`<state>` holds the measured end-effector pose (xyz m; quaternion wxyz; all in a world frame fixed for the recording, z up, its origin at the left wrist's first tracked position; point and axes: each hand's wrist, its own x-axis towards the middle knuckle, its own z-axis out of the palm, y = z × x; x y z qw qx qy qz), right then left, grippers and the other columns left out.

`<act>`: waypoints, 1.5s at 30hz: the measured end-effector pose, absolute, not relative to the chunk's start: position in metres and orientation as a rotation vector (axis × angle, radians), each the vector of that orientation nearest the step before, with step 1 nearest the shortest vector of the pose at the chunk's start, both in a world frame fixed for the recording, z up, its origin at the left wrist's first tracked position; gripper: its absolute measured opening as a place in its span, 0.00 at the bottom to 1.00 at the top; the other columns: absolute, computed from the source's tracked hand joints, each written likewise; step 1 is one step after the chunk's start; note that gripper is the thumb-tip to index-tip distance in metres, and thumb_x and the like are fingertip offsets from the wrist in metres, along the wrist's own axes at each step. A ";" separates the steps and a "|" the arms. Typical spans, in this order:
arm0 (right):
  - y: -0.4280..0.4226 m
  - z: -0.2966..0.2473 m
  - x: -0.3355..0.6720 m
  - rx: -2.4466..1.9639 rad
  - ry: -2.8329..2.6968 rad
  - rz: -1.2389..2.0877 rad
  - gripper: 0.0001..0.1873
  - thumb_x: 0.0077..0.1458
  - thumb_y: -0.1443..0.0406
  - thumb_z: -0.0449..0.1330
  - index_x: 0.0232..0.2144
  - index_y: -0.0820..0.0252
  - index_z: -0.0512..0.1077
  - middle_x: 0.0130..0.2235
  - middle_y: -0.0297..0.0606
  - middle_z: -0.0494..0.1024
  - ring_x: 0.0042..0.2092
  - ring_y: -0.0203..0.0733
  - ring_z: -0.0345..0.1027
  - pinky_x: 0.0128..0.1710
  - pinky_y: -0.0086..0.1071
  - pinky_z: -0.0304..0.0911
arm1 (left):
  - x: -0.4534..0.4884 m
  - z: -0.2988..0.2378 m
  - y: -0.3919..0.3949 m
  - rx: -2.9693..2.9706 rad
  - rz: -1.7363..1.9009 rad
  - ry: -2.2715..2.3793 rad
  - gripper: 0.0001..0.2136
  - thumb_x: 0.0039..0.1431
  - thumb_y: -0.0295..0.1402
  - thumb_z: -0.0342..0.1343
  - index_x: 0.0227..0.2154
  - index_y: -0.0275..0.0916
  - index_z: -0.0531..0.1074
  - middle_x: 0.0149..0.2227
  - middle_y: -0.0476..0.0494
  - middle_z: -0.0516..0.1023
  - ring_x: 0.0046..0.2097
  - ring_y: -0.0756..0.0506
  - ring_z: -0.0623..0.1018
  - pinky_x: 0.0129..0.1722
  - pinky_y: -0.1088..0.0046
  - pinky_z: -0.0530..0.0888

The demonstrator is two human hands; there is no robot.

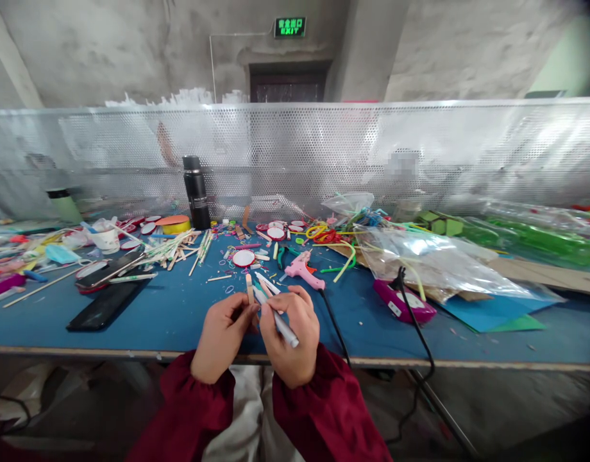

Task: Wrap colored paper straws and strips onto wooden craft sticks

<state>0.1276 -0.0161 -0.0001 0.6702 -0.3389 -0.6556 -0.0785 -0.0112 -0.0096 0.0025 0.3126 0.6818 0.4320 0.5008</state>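
My left hand [221,337] is closed around a flat wooden craft stick [249,289] that points up and away from me. My right hand [290,337] grips a white marker pen [277,317], its tip against the stick near my left fingers. A second pale stick [267,283] shows just behind the hands; whether it is held or lying on the table I cannot tell. Both hands hover over the near edge of the blue table [179,314]. Dark red sleeves cover both wrists.
A pink glue gun [302,269] with a black cord lies just beyond my hands. Two black phones [102,307] lie at the left, a black flask [196,192] stands at the back, loose sticks and round red-rimmed discs [244,258] are scattered about, plastic bags [429,256] lie right.
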 end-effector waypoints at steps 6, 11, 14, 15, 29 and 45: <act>-0.016 -0.001 0.127 -0.749 -1.525 -0.153 0.06 0.59 0.71 0.60 0.32 0.54 0.68 0.29 0.29 0.78 0.34 0.38 0.76 0.55 0.43 0.62 | -0.010 0.001 -0.009 1.788 1.353 1.123 0.13 0.64 0.38 0.55 0.26 0.37 0.72 0.25 0.51 0.71 0.29 0.50 0.68 0.30 0.77 0.66; -0.016 -0.001 0.127 -0.777 -1.470 -0.184 0.07 0.59 0.71 0.59 0.32 0.54 0.67 0.28 0.29 0.77 0.32 0.38 0.74 0.52 0.43 0.64 | -0.010 0.002 -0.010 1.793 1.333 1.146 0.14 0.65 0.41 0.55 0.26 0.38 0.73 0.23 0.52 0.71 0.28 0.50 0.69 0.29 0.77 0.66; -0.017 0.000 0.127 -0.763 -1.475 -0.180 0.07 0.59 0.71 0.59 0.32 0.54 0.66 0.28 0.29 0.77 0.32 0.38 0.75 0.53 0.43 0.63 | -0.011 0.003 -0.010 1.798 1.338 1.146 0.14 0.64 0.41 0.55 0.27 0.38 0.73 0.24 0.51 0.72 0.28 0.50 0.70 0.30 0.77 0.66; -0.017 0.000 0.127 -0.754 -1.489 -0.174 0.07 0.59 0.71 0.59 0.32 0.54 0.67 0.28 0.29 0.77 0.32 0.38 0.75 0.53 0.43 0.63 | -0.011 0.003 -0.010 1.794 1.345 1.139 0.14 0.64 0.41 0.55 0.27 0.38 0.73 0.25 0.51 0.72 0.28 0.50 0.70 0.30 0.77 0.67; -0.016 -0.001 0.127 -0.770 -1.474 -0.175 0.07 0.59 0.71 0.59 0.33 0.54 0.67 0.28 0.29 0.77 0.32 0.38 0.75 0.52 0.43 0.63 | -0.011 0.002 -0.010 1.795 1.335 1.142 0.14 0.65 0.41 0.55 0.27 0.38 0.73 0.23 0.52 0.72 0.28 0.50 0.70 0.30 0.77 0.66; -0.015 -0.003 0.128 -0.760 -1.508 -0.166 0.06 0.59 0.71 0.60 0.34 0.54 0.68 0.30 0.29 0.78 0.34 0.38 0.76 0.53 0.43 0.63 | -0.010 0.002 -0.010 1.781 1.345 1.144 0.13 0.63 0.40 0.56 0.26 0.38 0.73 0.24 0.52 0.70 0.28 0.50 0.68 0.29 0.78 0.66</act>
